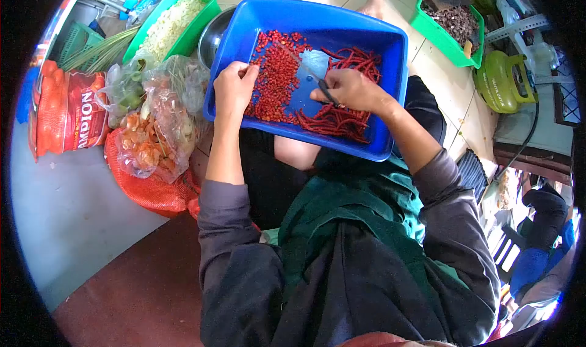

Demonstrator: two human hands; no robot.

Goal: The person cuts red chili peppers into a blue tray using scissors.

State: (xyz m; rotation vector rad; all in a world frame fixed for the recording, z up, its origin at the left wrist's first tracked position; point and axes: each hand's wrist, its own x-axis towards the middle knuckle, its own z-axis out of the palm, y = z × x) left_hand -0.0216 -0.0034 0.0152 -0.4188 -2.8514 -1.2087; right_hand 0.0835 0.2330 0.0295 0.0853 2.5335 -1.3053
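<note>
Across my lap rests a blue plastic tub. Cut red chili pieces are heaped in its left half, while long whole red chilies lie to the right. My right hand is closed around the dark handle of a pair of scissors, whose blades point up and left over the tub. At the tub's left side, my left hand is closed, thumb and fingertips pressed together above the cut pieces. Whatever it may hold is hidden or too small to name.
Left of the tub stand a green basin of pale chopped pieces, a plastic bag with onion skins and red mesh sacks. A metal bowl touches the tub. To the right are another green basin and a green gas cylinder.
</note>
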